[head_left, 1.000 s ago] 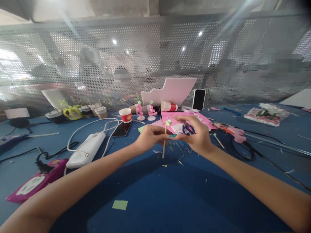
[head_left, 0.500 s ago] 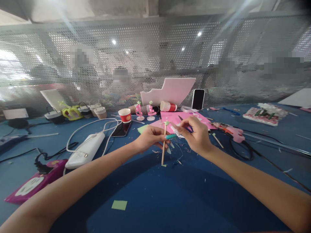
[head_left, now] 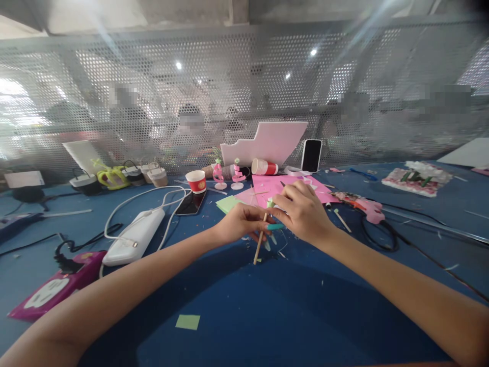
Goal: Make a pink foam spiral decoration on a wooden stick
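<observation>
My left hand (head_left: 240, 224) pinches a thin wooden stick (head_left: 260, 243) with a pale green tip, holding it tilted over the blue table (head_left: 267, 306). My right hand (head_left: 301, 211) is closed around the top of the same stick, its fingers pressing a small teal strip (head_left: 275, 227) against it. Both hands meet at the middle of the view, just in front of a pink paper sheet (head_left: 267, 186).
A red paper cup (head_left: 196, 181), two pink spiral figures (head_left: 229, 176), a tipped cup (head_left: 265, 167), a phone (head_left: 311, 155) and white foam board (head_left: 267, 142) stand behind. A pink glue gun (head_left: 361, 205) lies right; a white power bank (head_left: 133, 237) with cables lies left. A green square (head_left: 187, 322) lies near.
Both hands have dropped lower and nearer the table. My right hand has closed over the stick's top, and the stick now leans more to the right.
</observation>
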Action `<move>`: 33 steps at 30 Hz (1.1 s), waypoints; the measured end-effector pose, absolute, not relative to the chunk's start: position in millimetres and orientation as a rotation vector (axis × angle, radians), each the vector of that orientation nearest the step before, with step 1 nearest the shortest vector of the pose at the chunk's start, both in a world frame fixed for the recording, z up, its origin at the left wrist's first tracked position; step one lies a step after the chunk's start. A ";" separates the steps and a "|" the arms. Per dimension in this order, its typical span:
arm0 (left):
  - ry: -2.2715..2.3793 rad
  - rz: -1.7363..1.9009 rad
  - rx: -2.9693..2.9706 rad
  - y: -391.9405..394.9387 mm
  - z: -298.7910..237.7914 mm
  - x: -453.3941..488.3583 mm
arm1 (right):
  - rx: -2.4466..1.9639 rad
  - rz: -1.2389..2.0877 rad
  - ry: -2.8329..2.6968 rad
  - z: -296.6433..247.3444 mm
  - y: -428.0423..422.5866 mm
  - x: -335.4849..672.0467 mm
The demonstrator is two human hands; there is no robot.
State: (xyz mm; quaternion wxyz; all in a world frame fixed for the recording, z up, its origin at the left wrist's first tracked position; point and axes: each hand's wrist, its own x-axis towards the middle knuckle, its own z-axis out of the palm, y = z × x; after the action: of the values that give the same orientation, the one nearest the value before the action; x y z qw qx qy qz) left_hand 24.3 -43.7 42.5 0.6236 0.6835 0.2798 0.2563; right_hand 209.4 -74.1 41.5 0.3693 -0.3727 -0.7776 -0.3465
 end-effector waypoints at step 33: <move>0.876 1.212 1.347 26.2 36.0 -11.5 | -1.086 0.061 -1.879 -0.8 -63.5 181.4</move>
State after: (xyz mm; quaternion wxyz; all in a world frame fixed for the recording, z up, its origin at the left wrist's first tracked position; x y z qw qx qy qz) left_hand -11.5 26.2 36.0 0.5350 0.5655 0.3677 0.5087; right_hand 181.4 -63.5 -0.8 0.4664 -0.4423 -0.7657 0.0250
